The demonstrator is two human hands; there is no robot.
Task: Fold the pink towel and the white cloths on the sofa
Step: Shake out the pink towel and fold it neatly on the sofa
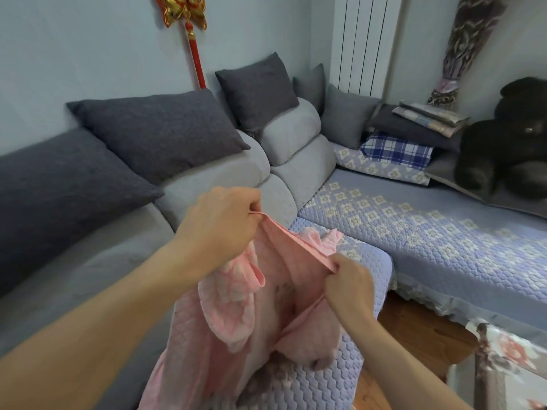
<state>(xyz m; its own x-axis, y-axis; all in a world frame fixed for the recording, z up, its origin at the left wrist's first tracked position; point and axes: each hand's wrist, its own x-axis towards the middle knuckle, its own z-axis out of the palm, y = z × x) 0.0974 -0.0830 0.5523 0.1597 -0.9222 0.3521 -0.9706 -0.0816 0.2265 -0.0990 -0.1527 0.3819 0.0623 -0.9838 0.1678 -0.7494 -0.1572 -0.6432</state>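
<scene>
The pink towel point(266, 294) is up in the air, just over the near part of the sofa point(444, 232). 2 hands hold it by its top edge. The left hand point(219, 223) is up higher and farther away. Its fingers are curled and they pinch the hem at 1 end. The right hand point(349, 279) is lower and nearer, on the right. Its fingers and thumb are curled too, and they pinch the same hem a little way along.

The edge between the 2 hands is pulled tight, like a string. I think this is to find the corners and make the towel flat, so it can be folded. The rest of the towel hangs down all bunched up, and its bottom rests on the quilted blue cover point(340, 380). So the folding looks like it has just begun.

I cannot see any white cloths here. Far away on the right there is a stack of folded cloths point(426, 116), and a blue checked cloth point(396, 149) lies below it.

There are no boxes or baskets to see. Gray pillows point(157, 131) lean along the back of the sofa.
</scene>
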